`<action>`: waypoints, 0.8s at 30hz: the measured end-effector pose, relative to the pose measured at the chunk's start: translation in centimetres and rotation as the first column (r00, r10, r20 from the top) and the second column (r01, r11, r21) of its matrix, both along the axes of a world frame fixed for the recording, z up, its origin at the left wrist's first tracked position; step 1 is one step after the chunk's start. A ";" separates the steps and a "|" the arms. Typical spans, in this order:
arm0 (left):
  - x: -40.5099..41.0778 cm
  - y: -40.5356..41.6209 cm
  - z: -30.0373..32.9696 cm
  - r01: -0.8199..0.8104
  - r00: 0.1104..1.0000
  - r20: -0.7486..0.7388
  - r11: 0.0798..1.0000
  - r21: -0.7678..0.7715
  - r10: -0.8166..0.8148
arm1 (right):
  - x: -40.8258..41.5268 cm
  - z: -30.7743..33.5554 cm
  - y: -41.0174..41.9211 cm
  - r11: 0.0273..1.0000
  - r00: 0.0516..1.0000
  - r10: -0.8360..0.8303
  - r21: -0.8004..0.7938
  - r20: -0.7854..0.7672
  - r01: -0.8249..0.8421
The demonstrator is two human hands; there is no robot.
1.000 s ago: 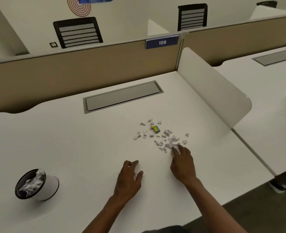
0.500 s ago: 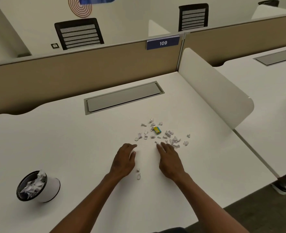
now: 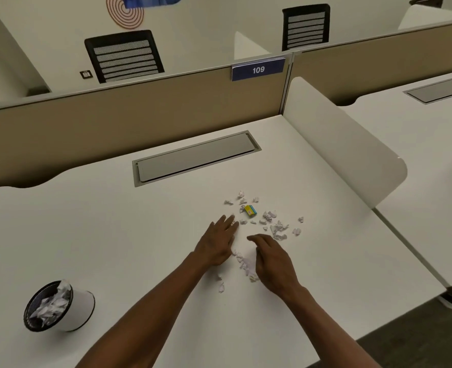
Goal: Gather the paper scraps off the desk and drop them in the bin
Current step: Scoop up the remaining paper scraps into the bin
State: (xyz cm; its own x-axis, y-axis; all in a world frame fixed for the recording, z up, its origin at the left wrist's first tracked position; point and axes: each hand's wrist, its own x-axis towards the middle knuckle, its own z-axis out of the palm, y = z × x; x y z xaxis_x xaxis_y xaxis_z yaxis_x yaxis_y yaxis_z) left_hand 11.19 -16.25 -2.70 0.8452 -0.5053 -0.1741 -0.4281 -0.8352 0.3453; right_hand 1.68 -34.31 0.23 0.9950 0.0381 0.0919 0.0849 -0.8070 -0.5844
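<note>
Hands (image 3: 246,251) flat on desk (image 3: 113,235), flanking scraps (image 3: 246,264).

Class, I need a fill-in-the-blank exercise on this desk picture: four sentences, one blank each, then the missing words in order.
1. The blue sign on the partition reads ____.
2. The bin stands on the desk to the person's ____.
3. A small heap of paper scraps lies ____ the left hand and the right hand.
4. Among the far scraps lies a small yellow and ____ box.

Missing words: 109; left; between; blue
</note>
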 end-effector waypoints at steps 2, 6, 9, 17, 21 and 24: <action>-1.1 0.2 -0.5 -0.017 1.000 0.026 0.998 -0.064 0.018 | 0.9 0.1 -0.4 1.000 1.000 -0.015 -0.001 0.011 0.015; -4.7 1.5 -1.2 -0.014 0.997 0.074 0.982 -0.187 0.028 | 3.5 -0.1 -0.4 0.999 0.999 0.026 -0.042 -0.023 -0.027; -7.8 2.8 -1.3 -0.035 0.997 0.056 0.969 -0.247 0.050 | 5.7 -0.6 0.4 0.986 0.988 0.106 -0.113 -0.112 -0.119; -11.8 5.4 1.0 -0.212 0.962 0.042 0.832 -0.513 0.271 | 5.3 -2.3 2.4 0.925 0.953 0.233 -0.259 -0.193 -0.279; -12.0 6.5 1.5 -0.368 0.890 -0.008 0.710 -0.601 0.455 | 1.5 -2.4 2.1 0.918 0.931 0.336 -0.172 -0.144 -0.358; -11.9 7.4 1.1 -0.441 0.880 -0.069 0.757 -0.482 0.469 | -0.3 -1.8 1.1 0.958 0.956 0.271 -0.066 -0.112 -0.279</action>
State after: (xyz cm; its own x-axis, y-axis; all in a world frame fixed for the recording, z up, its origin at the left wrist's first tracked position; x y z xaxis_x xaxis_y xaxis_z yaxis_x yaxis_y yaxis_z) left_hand -0.76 -8.87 -1.59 0.9973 -0.0649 0.0330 -0.0683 -0.6757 0.7340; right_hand 1.42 -33.19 -1.58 0.9490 0.3145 -0.0224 0.2542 -0.8053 -0.5356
